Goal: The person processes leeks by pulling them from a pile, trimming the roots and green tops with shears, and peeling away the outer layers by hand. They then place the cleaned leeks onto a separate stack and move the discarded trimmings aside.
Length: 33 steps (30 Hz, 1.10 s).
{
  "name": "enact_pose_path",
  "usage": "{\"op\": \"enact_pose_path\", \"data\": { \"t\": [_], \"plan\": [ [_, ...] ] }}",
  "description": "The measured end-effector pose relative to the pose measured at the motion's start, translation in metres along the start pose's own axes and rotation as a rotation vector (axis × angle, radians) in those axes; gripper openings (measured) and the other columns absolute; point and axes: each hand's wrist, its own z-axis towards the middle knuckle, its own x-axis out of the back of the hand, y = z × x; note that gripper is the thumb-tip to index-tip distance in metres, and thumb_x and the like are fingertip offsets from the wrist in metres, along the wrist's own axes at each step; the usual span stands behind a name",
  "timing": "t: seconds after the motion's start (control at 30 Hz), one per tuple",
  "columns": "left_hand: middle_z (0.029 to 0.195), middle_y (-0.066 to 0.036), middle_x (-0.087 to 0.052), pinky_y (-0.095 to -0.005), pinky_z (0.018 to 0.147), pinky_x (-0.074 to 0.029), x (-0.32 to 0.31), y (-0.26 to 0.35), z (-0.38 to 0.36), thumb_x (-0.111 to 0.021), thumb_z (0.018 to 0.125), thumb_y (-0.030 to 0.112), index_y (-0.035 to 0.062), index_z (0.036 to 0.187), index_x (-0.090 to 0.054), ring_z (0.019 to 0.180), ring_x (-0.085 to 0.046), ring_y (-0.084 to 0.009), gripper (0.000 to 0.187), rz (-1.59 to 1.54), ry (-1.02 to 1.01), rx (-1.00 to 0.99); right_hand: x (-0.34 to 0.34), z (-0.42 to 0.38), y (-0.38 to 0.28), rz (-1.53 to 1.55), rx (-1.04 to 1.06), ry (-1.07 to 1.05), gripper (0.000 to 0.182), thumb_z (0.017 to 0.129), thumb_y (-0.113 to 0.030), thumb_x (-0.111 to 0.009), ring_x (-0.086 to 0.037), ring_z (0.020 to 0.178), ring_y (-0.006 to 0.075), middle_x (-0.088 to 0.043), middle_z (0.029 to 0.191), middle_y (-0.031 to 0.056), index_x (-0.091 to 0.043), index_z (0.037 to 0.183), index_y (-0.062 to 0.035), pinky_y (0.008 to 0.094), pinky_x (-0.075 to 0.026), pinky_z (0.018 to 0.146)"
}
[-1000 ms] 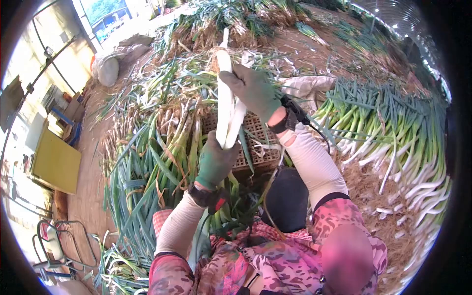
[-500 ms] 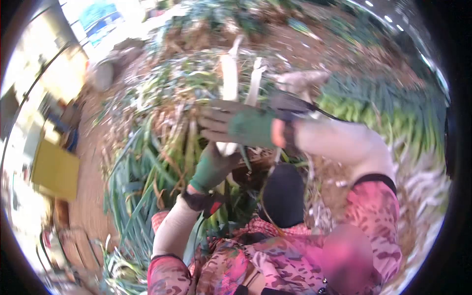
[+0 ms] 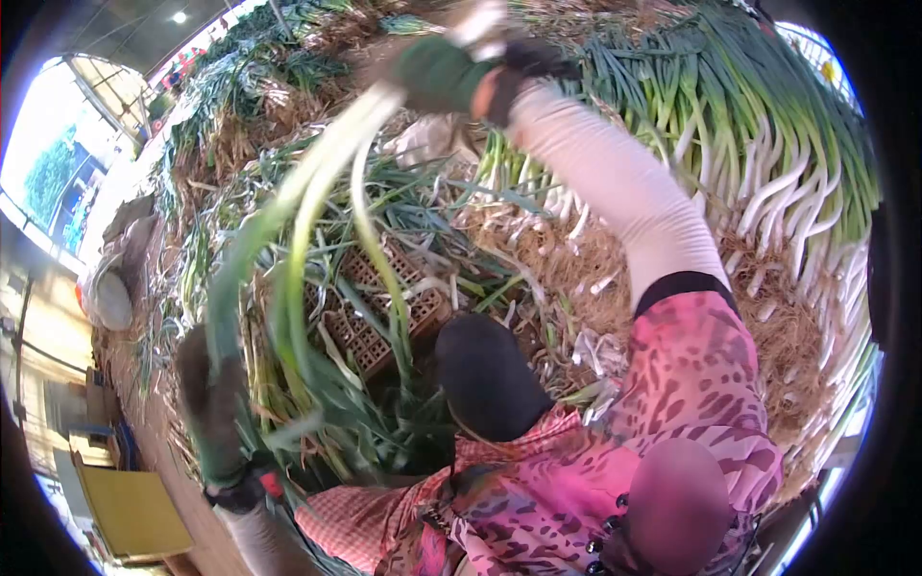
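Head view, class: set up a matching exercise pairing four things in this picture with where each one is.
Things:
1. right hand
2. left hand
3. brown crate
4. trimmed white leeks

Places:
a. low on the left, among green leaves
b. stacked in rows on the right
c. top centre, gripping the long leek
d. middle, under loose leaves

Pairs: 1-c, 2-a, 3-d, 4-b

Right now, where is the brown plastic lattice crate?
In the head view, the brown plastic lattice crate sits centre-left, half buried under loose green leek leaves, just left of the black knee.
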Motion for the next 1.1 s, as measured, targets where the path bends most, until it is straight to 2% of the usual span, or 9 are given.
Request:
{"op": "enact_pose_path", "data": {
  "t": [0.13, 0.17, 0.2, 0.33, 0.43, 0.5, 0.7, 0.93, 1.1],
  "plan": [
    [0.131, -0.012, -0.053, -0.0337, 0.104, -0.038, 0.064, 0.003, 0.011, -0.050, 0.096, 0.012, -0.0026, 0.130, -0.050, 0.120, -0.049, -0.0199, 0.037, 0.353, 0.148, -0.004, 0.033, -0.126, 0.148, 0.025, -0.595, -0.023, 0.024, 0.080, -0.030, -0.062, -0.063, 0.075, 0.0358, -0.066, 0.084, 0.0197, -0.065, 0.093, -0.0095, 0.0445, -0.049, 0.067],
    [0.130, -0.012, -0.053, -0.0335, 0.104, -0.038, 0.070, -0.003, 0.011, -0.051, 0.096, 0.014, -0.0027, 0.128, -0.052, 0.120, -0.049, -0.0197, 0.036, 0.316, 0.160, 0.059, 0.076, -0.134, 0.154, -0.067, -0.815, -0.322, 0.022, 0.084, -0.029, -0.057, -0.065, 0.075, 0.0304, -0.068, 0.085, 0.0153, -0.064, 0.089, -0.0093, 0.0405, -0.050, 0.067],
    [0.127, -0.011, -0.055, -0.0324, 0.102, -0.039, 0.078, -0.027, 0.010, -0.053, 0.096, 0.017, -0.0033, 0.123, -0.056, 0.118, -0.051, -0.0192, 0.034, 0.133, 0.213, 0.109, 0.012, -0.230, 0.233, -0.126, -0.807, -0.355, 0.031, 0.079, -0.020, -0.062, -0.065, 0.086, 0.0362, -0.067, 0.094, 0.0169, -0.061, 0.108, -0.0108, 0.0429, -0.051, 0.071],
    [0.113, -0.007, -0.059, -0.0288, 0.093, -0.041, 0.066, -0.103, -0.004, -0.056, 0.094, 0.016, -0.0011, 0.118, -0.058, 0.104, -0.053, -0.0162, 0.030, 0.040, 0.177, 0.336, 0.062, -0.410, 0.259, -0.209, -1.300, -0.652, 0.031, 0.080, -0.021, -0.058, -0.064, 0.093, 0.0368, -0.065, 0.105, 0.0197, -0.065, 0.104, -0.0031, 0.0448, -0.051, 0.078],
    [0.098, -0.002, -0.058, -0.0257, 0.077, -0.043, 0.008, -0.134, -0.025, -0.057, 0.093, 0.013, 0.0005, 0.110, -0.060, 0.085, -0.052, -0.0107, 0.021, -0.043, 0.186, 0.387, 0.081, -0.493, 0.184, -0.674, -1.671, -1.153, 0.055, 0.091, -0.022, -0.046, -0.051, 0.124, 0.0326, -0.051, 0.132, 0.0224, -0.036, 0.139, 0.0002, 0.0437, -0.040, 0.103],
    [0.096, -0.001, -0.058, -0.0248, 0.076, -0.044, -0.021, -0.139, -0.033, -0.058, 0.093, 0.013, 0.0011, 0.109, -0.060, 0.084, -0.052, -0.0104, 0.020, -0.141, -0.014, 0.483, 0.099, -0.471, 0.156, -0.587, -1.631, -1.017, 0.078, 0.086, -0.025, -0.053, -0.051, 0.121, 0.0412, -0.042, 0.137, 0.0291, -0.013, 0.145, 0.0079, 0.0485, -0.044, 0.098],
    [0.092, 0.001, -0.059, -0.0224, 0.075, -0.044, -0.070, -0.151, -0.056, -0.060, 0.092, 0.011, 0.0022, 0.108, -0.060, 0.081, -0.052, -0.0083, 0.018, -0.087, -0.161, 0.630, 0.099, -0.443, 0.160, -0.555, -1.791, -0.927, 0.066, 0.078, -0.014, -0.066, -0.054, 0.119, 0.0402, -0.050, 0.131, 0.0265, -0.029, 0.130, 0.0025, 0.0475, -0.045, 0.098],
    [0.091, 0.002, -0.059, -0.0216, 0.072, -0.042, -0.044, -0.172, -0.090, -0.061, 0.091, 0.010, 0.0018, 0.106, -0.061, 0.080, -0.050, -0.0065, 0.017, -0.114, -0.173, 0.681, 0.093, -0.457, 0.178, -0.391, -1.782, -1.046, 0.071, 0.087, -0.026, -0.056, -0.046, 0.126, 0.0415, -0.046, 0.136, 0.0229, -0.018, 0.142, -0.0008, 0.0552, -0.040, 0.099],
    [0.091, 0.001, -0.059, -0.0228, 0.072, -0.043, -0.026, -0.183, -0.109, -0.060, 0.091, 0.010, 0.0006, 0.106, -0.061, 0.080, -0.051, -0.0075, 0.017, -0.110, -0.121, 0.680, 0.106, -0.412, 0.139, -0.730, -0.977, -1.192, 0.039, 0.093, -0.021, -0.041, -0.033, 0.134, 0.0362, -0.056, 0.125, 0.0082, -0.053, 0.130, -0.0242, 0.0511, -0.031, 0.103]
  ]
}}
